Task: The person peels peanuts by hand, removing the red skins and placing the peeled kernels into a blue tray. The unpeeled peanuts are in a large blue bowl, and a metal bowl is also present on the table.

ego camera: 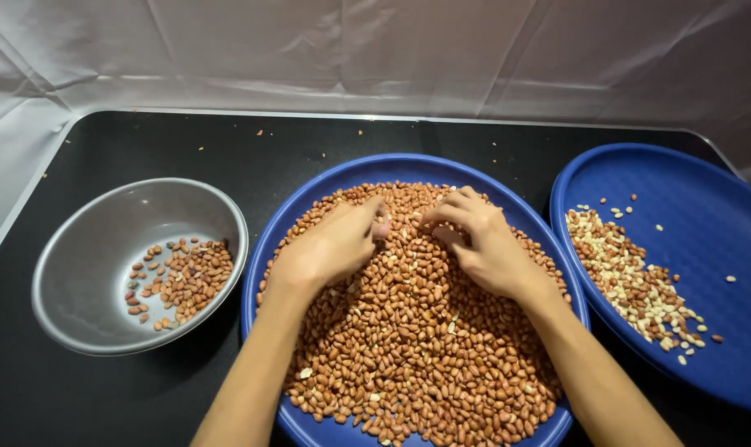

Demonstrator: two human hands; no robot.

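Both hands are buried in a big heap of red-skinned peanuts [417, 348] that fills the middle blue tray [309, 194] on a black desk [226, 145]. The left hand [330, 247] lies knuckles-up on the far part of the heap, fingers curled and pinched together at the tips; it looks like a nut or two is caught between them, but I can't tell for sure. The right hand [481, 240] sits just beside it, fingers bent and narrow too, tips pressed into the nuts, and what they hold, if anything, is hidden. The fingertips of the two hands nearly meet over the far middle of the pile.

To the left, well apart from the hands, stands a grey metal bowl [86, 248] with a small batch of red-skinned nuts [185, 277] lying in its right half. To the right, a second blue tray [707, 215] carries a strip of pale, skinless-looking nuts [632, 285] along its left side, with a few strays scattered further right. A few crumbs dot the far desk, and a creased white sheet [392, 50] hangs behind it.
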